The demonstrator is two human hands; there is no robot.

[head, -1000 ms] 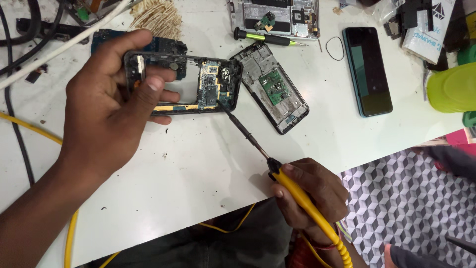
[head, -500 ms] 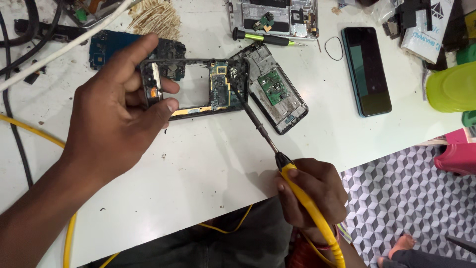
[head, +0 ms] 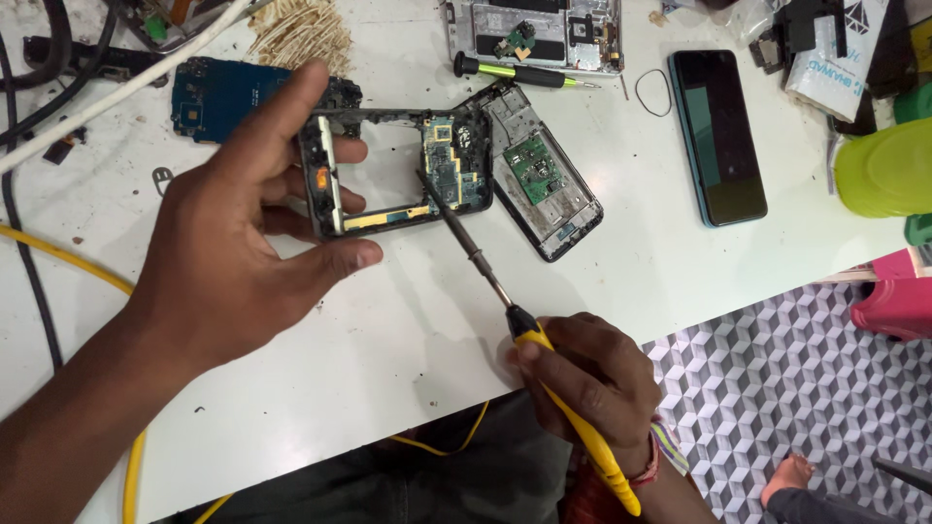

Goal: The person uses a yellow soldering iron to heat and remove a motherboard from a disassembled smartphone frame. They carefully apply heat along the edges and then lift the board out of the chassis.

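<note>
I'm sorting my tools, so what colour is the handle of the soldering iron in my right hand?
Yellow, with a black collar; the soldering iron shows best in the head view.

The left hand (head: pixel 228 252) reaches in from the left side, fingers spread and bent in a pinch (thumb underneath). The right hand (head: pixel 592 378) sits low, fingers curled tight in a pencil grip.

Glossy yellow plastic soldering iron (head: pixel 573 427), matt white table (head: pixel 388 320), glossy glass phone (head: pixel 718 136)

Bare tabletop (head: pixel 388 320) before phone frame (head: pixel 393 170); opened phone (head: pixel 539 184) crowds right, circuit board (head: pixel 218 97) behind.
</note>
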